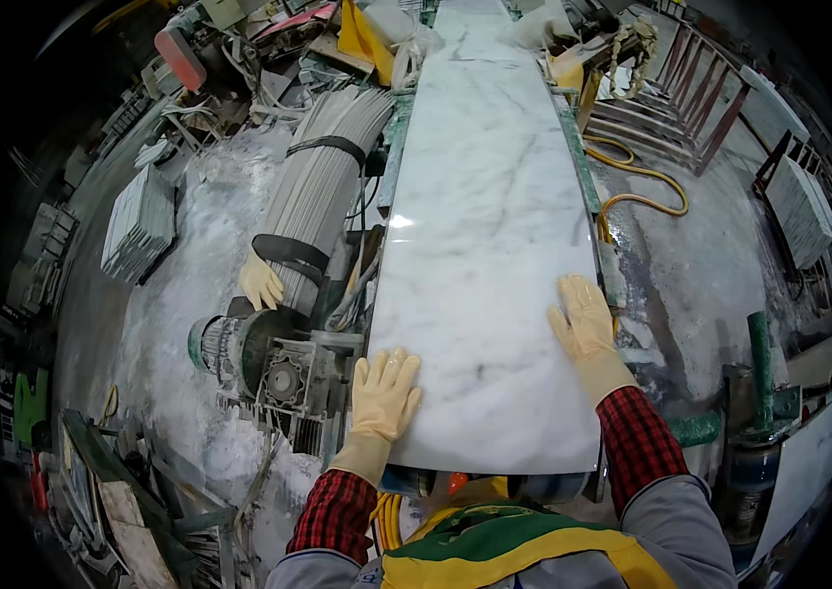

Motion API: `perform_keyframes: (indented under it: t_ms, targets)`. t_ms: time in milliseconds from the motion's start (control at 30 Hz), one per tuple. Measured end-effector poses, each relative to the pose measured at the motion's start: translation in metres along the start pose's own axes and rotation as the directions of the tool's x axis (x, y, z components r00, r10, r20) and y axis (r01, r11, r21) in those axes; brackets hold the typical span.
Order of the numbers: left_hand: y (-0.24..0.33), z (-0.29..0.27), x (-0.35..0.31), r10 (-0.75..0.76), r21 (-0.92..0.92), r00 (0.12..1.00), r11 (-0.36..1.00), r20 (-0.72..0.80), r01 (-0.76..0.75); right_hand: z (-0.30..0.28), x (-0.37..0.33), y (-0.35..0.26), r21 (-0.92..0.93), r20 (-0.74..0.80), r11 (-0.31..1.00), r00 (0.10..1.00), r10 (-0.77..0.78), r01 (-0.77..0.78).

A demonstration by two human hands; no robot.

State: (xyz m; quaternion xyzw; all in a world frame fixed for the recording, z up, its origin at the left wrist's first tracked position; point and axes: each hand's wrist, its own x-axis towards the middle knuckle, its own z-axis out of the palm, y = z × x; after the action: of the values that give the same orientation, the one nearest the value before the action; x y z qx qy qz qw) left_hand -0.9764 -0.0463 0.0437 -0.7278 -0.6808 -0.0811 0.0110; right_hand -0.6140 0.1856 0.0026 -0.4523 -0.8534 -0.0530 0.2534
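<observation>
A long polished white marble slab (494, 245) with faint grey veins stretches away from me on a green-framed conveyor (585, 162). My left hand (383, 395), in a cream rubber glove, rests on the slab's left edge close to its near end. Its fingers lie outstretched on the stone. On the opposite edge, slightly farther away, my right hand (585, 319) in a matching glove lies with fingers extended and the thumb apart. Neither hand grips around the slab. Red-and-black checked cuffs show above both gloves.
Left of the conveyor are a motor with gearbox (257, 358), a strapped bundle of thin grey strips (332, 157) and a loose glove (261, 283). A yellow hose (666, 196) curls on the wet floor at right, near a metal rack (676, 118). Stacked slabs (139, 221) stand far left.
</observation>
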Motion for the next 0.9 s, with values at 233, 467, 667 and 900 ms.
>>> perform_keyframes:
  t_ms: [233, 467, 667, 900]
  targets:
    - [-0.001, 0.001, 0.003, 0.010, 0.016, 1.000, 1.000, -0.009, -0.010, 0.016, 0.019, 0.015, -0.013, 0.013, 1.000, 1.000, 0.002, -0.002]
    - [-0.004, 0.006, 0.001, 0.014, 0.020, 1.000, 1.000, -0.021, -0.014, 0.020, 0.027, 0.024, 0.045, 0.067, 0.998, 0.997, 0.036, -0.039]
    - [-0.005, 0.007, -0.004, 0.006, 0.025, 1.000, 1.000, -0.005, -0.006, 0.018, 0.033, 0.018, 0.018, 0.068, 0.998, 0.996, 0.060, -0.061]
    - [-0.007, 0.015, -0.011, 0.007, 0.028, 1.000, 1.000, -0.006, -0.007, 0.009, -0.014, -0.006, -0.009, 0.018, 0.995, 0.995, 0.102, -0.102]
